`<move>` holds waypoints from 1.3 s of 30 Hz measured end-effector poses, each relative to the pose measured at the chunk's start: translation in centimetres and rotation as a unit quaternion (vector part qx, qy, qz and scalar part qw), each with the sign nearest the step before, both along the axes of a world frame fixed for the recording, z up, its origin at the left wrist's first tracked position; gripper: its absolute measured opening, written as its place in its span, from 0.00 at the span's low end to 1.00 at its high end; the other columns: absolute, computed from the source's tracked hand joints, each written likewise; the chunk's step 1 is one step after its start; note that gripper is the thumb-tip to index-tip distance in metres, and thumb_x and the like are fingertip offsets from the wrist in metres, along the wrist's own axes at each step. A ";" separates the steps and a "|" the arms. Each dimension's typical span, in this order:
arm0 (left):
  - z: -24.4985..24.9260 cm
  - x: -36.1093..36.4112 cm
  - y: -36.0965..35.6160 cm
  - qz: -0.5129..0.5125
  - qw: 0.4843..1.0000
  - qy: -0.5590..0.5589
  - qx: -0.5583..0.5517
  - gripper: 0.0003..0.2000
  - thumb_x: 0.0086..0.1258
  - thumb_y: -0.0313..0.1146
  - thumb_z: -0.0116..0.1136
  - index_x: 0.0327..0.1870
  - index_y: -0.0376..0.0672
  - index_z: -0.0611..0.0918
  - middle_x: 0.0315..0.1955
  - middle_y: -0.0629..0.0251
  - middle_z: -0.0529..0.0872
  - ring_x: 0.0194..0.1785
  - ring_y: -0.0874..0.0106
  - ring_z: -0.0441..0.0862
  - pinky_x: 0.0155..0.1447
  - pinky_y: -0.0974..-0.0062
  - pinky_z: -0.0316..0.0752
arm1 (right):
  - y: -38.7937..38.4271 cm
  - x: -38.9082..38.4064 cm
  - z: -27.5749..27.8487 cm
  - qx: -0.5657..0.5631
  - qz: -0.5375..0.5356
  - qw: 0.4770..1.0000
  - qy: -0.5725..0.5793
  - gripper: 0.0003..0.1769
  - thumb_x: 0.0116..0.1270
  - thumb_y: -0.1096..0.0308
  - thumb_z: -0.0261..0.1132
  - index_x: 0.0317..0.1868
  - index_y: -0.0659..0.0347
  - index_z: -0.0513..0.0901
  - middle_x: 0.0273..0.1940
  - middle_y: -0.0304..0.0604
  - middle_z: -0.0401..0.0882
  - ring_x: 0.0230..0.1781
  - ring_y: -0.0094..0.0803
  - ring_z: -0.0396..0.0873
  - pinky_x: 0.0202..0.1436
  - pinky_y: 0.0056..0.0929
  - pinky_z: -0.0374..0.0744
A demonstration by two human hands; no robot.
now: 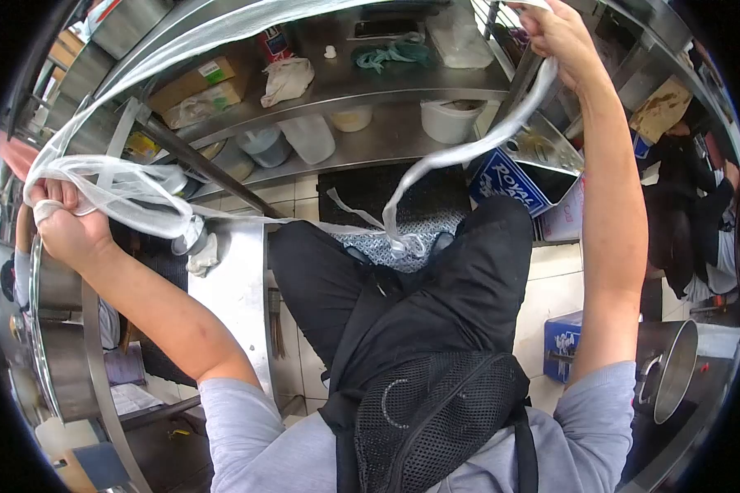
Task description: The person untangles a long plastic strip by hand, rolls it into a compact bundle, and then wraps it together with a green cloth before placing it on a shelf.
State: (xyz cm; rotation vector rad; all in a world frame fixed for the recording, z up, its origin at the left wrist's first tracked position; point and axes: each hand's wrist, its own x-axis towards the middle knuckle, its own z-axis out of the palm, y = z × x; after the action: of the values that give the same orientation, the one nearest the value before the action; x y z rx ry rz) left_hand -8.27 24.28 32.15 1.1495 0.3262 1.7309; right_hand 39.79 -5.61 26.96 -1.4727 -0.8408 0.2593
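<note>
My left hand (67, 220) is closed around loops of a long, translucent white strip (123, 191) at the left. The strip arches over the top of the view towards my right hand (555, 41), raised at the upper right. That hand is closed on the strip too. From there a twisted length hangs down to a silvery patterned bundle (403, 246) between my knees. Another stretch runs from the loops on the left to the same bundle. What the bundle is made of is hard to tell.
Steel shelves (370, 99) ahead hold tubs, a box and bags. A steel surface (230, 283) lies left of my legs. A blue-labelled tin (514, 185) stands beyond my right knee. A large pot (670, 370) is at right. Another person (682, 197) is at far right.
</note>
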 end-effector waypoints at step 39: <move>-8.6 -4.2 10.0 -0.231 0.969 -0.069 -0.054 0.04 0.77 0.27 0.52 0.41 0.42 0.79 0.46 0.58 0.84 0.52 0.60 0.83 0.65 0.57 0.77 | -0.4 -1.9 -2.0 0.011 -0.033 0.998 0.051 0.11 0.80 0.66 0.58 0.51 0.63 0.81 0.29 0.37 0.80 0.21 0.19 0.71 0.23 0.19 0.68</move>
State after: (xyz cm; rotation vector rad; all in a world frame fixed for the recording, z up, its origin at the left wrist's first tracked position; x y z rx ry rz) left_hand -12.49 34.26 23.56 0.9310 0.0567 1.3542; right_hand 37.89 -6.00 24.94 -1.4514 -0.7095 0.2720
